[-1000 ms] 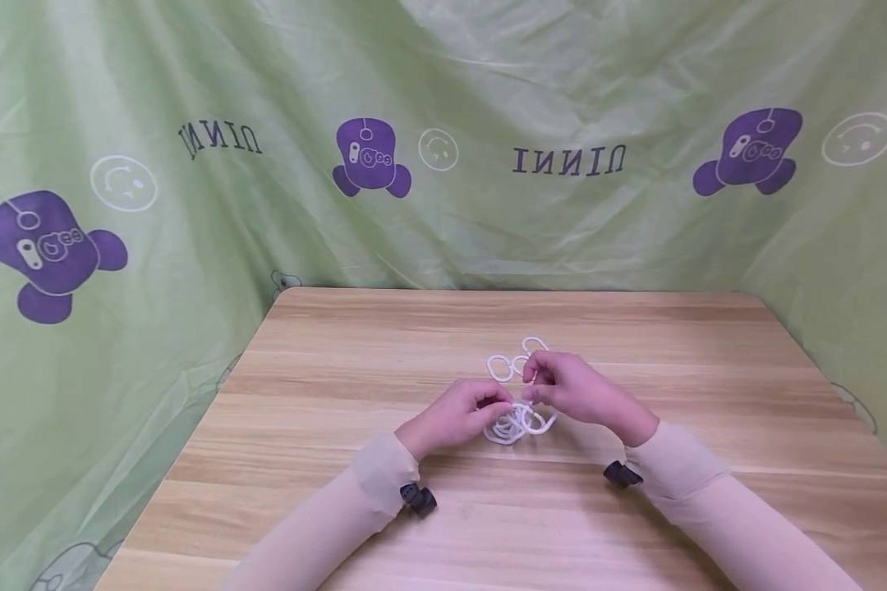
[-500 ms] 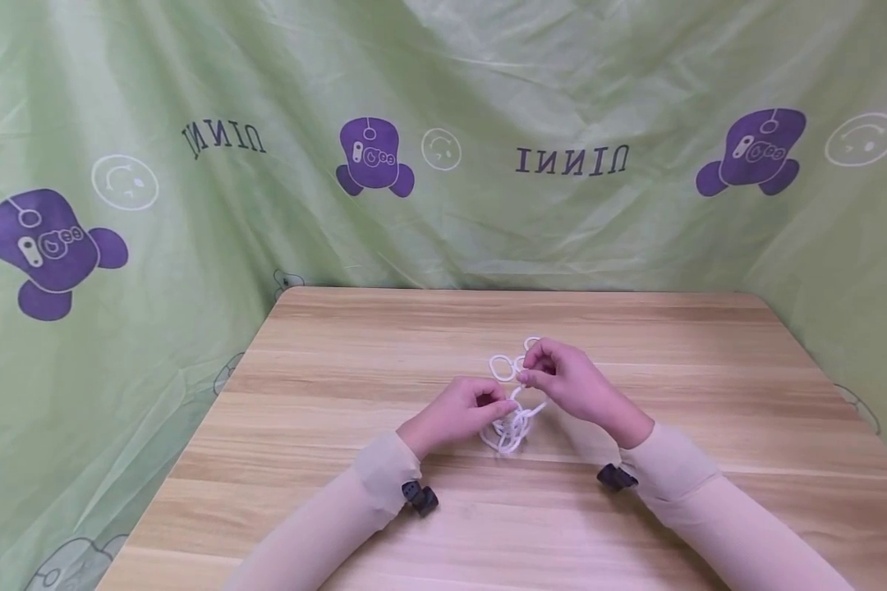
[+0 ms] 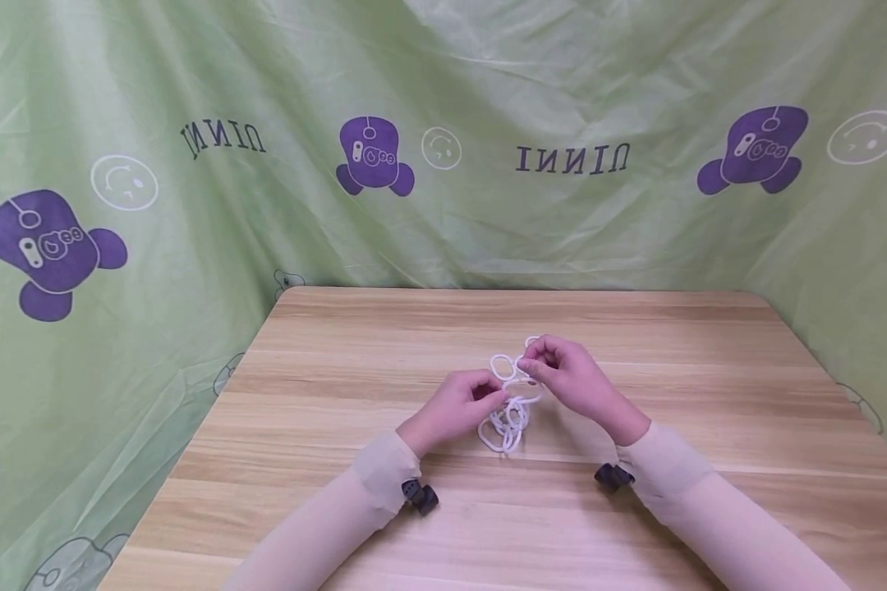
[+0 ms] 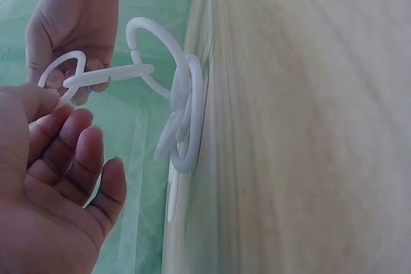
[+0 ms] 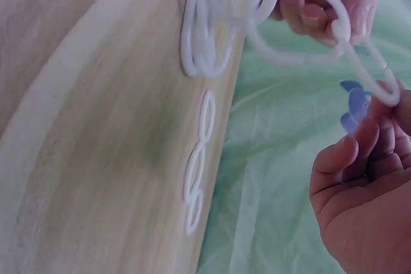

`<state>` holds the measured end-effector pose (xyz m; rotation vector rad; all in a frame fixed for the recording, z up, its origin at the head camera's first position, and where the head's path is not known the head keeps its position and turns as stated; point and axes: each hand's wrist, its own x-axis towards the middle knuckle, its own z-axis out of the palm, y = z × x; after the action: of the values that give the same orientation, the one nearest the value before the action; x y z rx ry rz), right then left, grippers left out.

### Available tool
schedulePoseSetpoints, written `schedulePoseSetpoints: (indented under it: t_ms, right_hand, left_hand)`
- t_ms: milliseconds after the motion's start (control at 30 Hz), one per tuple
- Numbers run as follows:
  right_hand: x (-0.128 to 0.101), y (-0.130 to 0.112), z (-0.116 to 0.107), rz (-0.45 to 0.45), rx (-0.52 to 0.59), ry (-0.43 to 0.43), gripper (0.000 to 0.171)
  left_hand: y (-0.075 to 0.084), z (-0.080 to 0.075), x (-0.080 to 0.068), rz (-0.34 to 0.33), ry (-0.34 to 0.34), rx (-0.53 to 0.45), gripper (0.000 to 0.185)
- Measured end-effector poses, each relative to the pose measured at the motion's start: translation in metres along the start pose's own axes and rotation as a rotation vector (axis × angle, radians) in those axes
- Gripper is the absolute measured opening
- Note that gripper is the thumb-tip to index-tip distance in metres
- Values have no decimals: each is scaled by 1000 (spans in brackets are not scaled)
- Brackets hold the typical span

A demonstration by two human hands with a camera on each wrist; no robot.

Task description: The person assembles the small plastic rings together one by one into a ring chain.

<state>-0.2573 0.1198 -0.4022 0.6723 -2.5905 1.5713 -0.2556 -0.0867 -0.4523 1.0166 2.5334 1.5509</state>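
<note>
- Now, the left hand (image 3: 454, 406) pinches a link, seemingly steadying the white chain (image 4: 122, 73).
- Mid-scene, its bunched links droop toward the table (image 3: 303, 410), likely from their own slack.
- Just beyond, loose rings (image 5: 203, 139) lie flat, out of the way.
- The right hand (image 3: 576, 379), apart, pinches another link, apparently for lift.

I'm facing a green curtain (image 3: 281, 213) that is hanging in soft folds behind the counter (image 3: 443, 525) and along both its sides. Three purple cartoon figures (image 3: 369, 156) are showing across the cloth, with a white smiley outline (image 3: 441, 148) sitting just right of each, and dark lettering (image 3: 572, 159) is running in two spots between them. Under me the counter is displaying pale brown wood grain and rounded far corners, while faint grey line drawings (image 3: 77, 566) are peeking out low on the curtain.
</note>
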Motion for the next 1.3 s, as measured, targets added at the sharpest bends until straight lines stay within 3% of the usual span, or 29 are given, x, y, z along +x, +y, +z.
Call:
schedulePoseSetpoints:
  t_ms: [200,467,667,900,1000,1167,1300]
  right_hand:
    - [23,32,-6,48,-89,-48,17]
    - [59,52,-1,47,-453,-241,8]
    - [71,53,6,66,-594,-294,13]
    - [66,54,7,97,-682,-343,3]
    - [59,54,4,108,-703,-358,8]
    - [44,55,1,63,-741,-373,12]
    - [31,57,-2,22,-701,-364,11]
  left_hand:
    - [0,0,0,-23,-1,-4,12]
    - [1,-1,-4,-24,-54,-29,14]
    - [0,-2,-3,-11,-60,-20,15]
    - [0,-5,-2,-9,-70,4,14]
    - [-2,-4,0,-15,-74,9,15]
    - [-3,-4,1,-14,-64,27,13]
    - [-2,-3,-1,-24,-63,31,12]
